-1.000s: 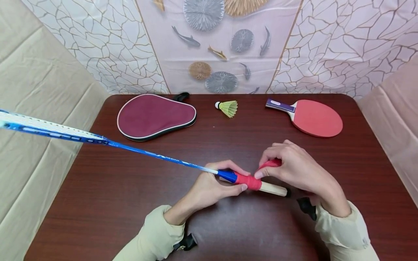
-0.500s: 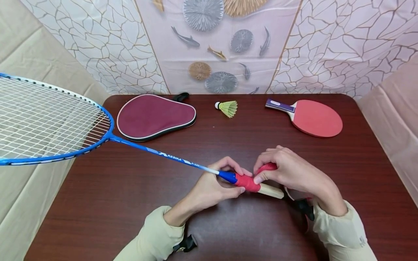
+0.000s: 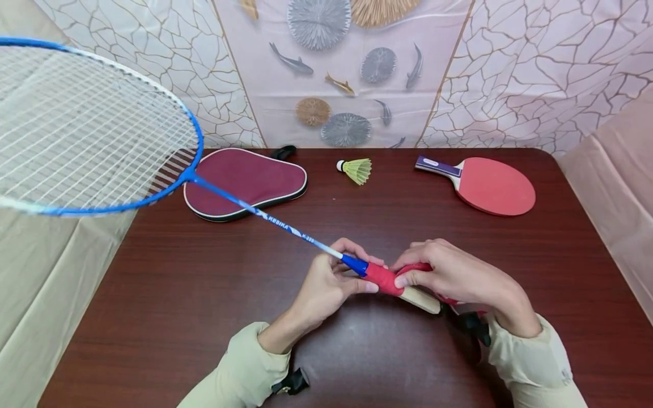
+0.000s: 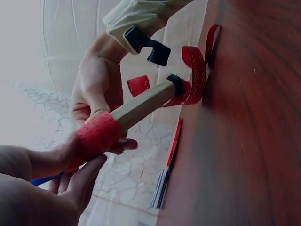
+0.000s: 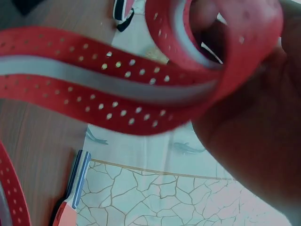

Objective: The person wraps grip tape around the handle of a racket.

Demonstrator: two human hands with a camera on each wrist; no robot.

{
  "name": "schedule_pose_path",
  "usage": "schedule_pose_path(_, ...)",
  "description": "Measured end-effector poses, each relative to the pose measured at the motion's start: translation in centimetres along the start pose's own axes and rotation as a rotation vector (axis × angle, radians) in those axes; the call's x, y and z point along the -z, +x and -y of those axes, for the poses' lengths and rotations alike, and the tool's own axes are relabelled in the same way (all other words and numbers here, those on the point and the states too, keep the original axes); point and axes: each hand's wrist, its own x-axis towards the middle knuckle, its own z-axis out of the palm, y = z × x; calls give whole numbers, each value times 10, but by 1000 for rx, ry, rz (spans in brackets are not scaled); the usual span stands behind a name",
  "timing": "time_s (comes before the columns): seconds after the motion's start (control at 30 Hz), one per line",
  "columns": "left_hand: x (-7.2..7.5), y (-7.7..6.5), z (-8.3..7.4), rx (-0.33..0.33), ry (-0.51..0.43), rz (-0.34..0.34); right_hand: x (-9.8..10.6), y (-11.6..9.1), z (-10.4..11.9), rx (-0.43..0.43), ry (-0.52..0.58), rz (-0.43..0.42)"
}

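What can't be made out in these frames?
Far end of the racket: head view, cut off by left edge.
Shaft lettering, last characters: head view, too small and blurred.
Fingers of the right hand: right wrist view, mostly hidden by looped red tape.
Rest of red tape: right wrist view, cut off at left edge.
Inside the maroon case: head view, covered by its shell.

The head view's left edge cuts off the badminton racket (image 3: 278, 222), which partly hides the maroon paddle case (image 3: 255, 177).
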Motion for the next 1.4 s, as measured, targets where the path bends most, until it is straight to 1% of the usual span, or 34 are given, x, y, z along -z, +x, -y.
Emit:
schedule_pose_path(0.1,-1,1,3,-17,-67,-36,2,-1,2,6,-35,-45)
schedule_pose_path(0.17,-2,1,4,-32,-93,-52,2,0,3,14,-72,-97)
schedule_pose_path(0.23,-3,1,6,-30,-121,-58,1,2,4,21,-110,-154)
schedule_pose_path(0.27,-4,1,6,-17,-138,-56,1,2,5,23,-131,-185)
schedule_pose_path(0.33,-5,0,7,33,-171,-53,-1,4,6,25,-160,-231)
schedule_pose_path(0.37,-6,-1,7,61,-201,-55,-1,4,6,22,-168,-248)
schedule_pose_path(0.47,-9,-2,8,114,-265,-81,-4,7,8,3,-188,-267)
schedule_pose_path(0.6,-11,-2,9,102,-271,-124,-6,8,11,-31,-182,-253)
schedule_pose_path(0.73,-12,-2,8,69,-266,-122,-5,8,11,-26,-168,-268)
schedule_pose_path(0.8,-11,-2,7,59,-252,-121,-2,6,11,-14,-150,-302)
schedule_pose_path(0.87,-10,-2,6,53,-228,-122,1,3,10,-20,-126,-339)
schedule_pose_path(1.0,-8,-2,4,63,-189,-124,6,-1,10,-35,-92,-401)
schedule_pose_path(1.23,-8,-3,1,72,-204,-92,5,1,9,-50,-95,-397)
schedule_pose_path(1.4,-8,-4,-1,70,-188,-67,2,3,8,-41,-109,-387)
